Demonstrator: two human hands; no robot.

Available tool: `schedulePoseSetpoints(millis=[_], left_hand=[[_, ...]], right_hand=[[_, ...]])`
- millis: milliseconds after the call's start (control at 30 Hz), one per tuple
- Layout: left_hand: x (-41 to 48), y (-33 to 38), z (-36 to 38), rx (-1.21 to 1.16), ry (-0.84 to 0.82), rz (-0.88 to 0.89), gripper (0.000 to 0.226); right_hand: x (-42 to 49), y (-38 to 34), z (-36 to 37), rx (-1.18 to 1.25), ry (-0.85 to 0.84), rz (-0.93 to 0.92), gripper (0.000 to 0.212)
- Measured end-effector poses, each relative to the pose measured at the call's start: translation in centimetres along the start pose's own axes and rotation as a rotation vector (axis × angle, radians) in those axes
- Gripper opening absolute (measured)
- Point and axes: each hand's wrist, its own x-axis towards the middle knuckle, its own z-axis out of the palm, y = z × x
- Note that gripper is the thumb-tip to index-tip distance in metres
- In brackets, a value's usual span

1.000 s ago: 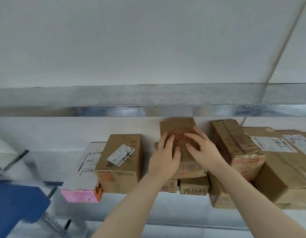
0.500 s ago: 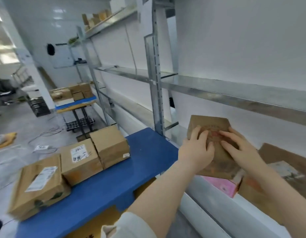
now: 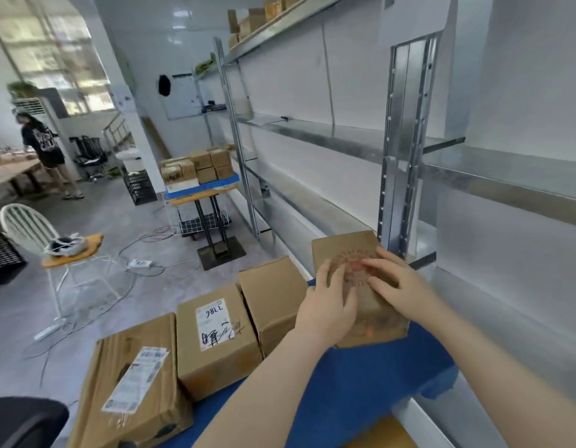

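Note:
A small brown cardboard box (image 3: 343,250) with a round red print on its top face is between both my hands. My left hand (image 3: 328,305) grips its near left side, fingers laid over the top. My right hand (image 3: 399,289) holds its right side, fingers spread across the print. The thumbs are hidden. The box's near edge is low over the right end of a blue table top (image 3: 360,383); whether it touches I cannot tell.
Three cardboard boxes stand in a row on the blue table: a plain one (image 3: 273,295), a labelled one (image 3: 215,337), a large taped one (image 3: 131,383). Metal shelving (image 3: 406,140) runs along the right wall. Farther off are a cart of boxes (image 3: 199,166), a white chair (image 3: 31,227), floor cables and a person (image 3: 44,150).
The box has come off the shelf stack, held in both hands. I have turned left with it, and it is now low over the blue table beside the other boxes.

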Motion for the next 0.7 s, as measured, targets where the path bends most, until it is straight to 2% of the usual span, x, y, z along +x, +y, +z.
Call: schedulePoseSetpoints(millis=[300,400,500,700], left_hand=[[9.2,-5.1,3.3,0.064,0.043,-0.125,0.055],[11.1,-6.4,4.8,0.094,0.026,-0.174,0.055],[11.4,-7.4,6.5,0.188,0.006,-0.214,0.055],[11.2,-8.8,9.1,0.321,0.022,-0.240,0.054]], right_hand=[[11.9,7.0,4.3,0.058,-0.154,-0.068,0.037],[14.7,10.0,5.5,0.063,-0.264,-0.063,0.037],[15.5,12.3,7.1,0.094,-0.331,-0.063,0.037],[14.8,15.3,10.8,0.208,-0.315,-0.047,0.039]])
